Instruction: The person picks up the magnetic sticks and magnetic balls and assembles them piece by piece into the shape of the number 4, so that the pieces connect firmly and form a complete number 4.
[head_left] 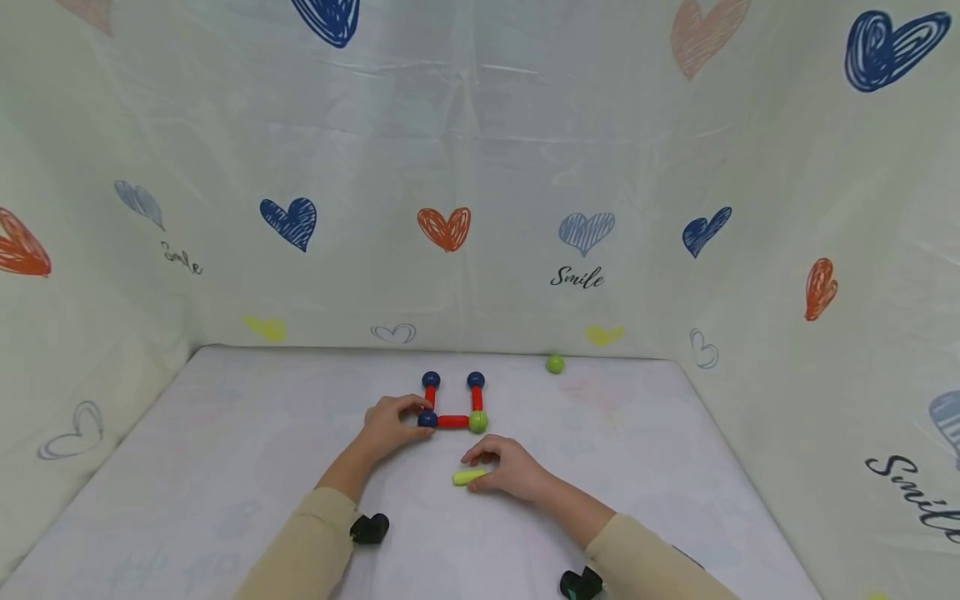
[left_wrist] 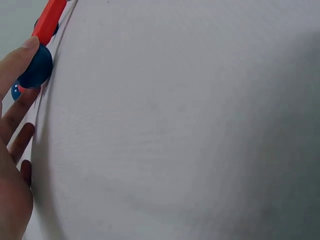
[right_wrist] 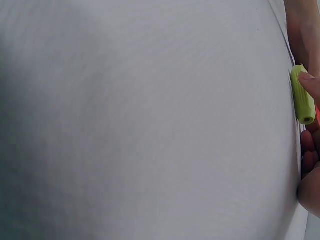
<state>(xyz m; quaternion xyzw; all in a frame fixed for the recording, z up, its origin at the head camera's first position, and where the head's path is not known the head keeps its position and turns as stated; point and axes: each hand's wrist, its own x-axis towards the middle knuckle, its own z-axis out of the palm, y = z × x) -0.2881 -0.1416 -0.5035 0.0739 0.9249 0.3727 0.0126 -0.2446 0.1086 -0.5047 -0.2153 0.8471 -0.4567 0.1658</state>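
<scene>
A U-shaped frame of red rods and balls lies on the table. One red rod (head_left: 453, 422) joins the near blue ball (head_left: 427, 419) to a green ball (head_left: 478, 422), and a red rod runs back from each to a far blue ball (head_left: 431, 380) and another blue ball (head_left: 476, 380). My left hand (head_left: 392, 427) holds the near blue ball between thumb and fingers, as the left wrist view shows too. Closer to me, my right hand (head_left: 516, 471) pinches a yellow-green rod (right_wrist: 302, 95), its thumb on the rod's side.
A loose green ball (head_left: 555, 364) sits near the table's back edge, right of the frame. Behind and beside the white table (head_left: 630, 467) hangs a pale curtain (head_left: 510, 150) printed with hearts. Dark devices are worn at both wrists.
</scene>
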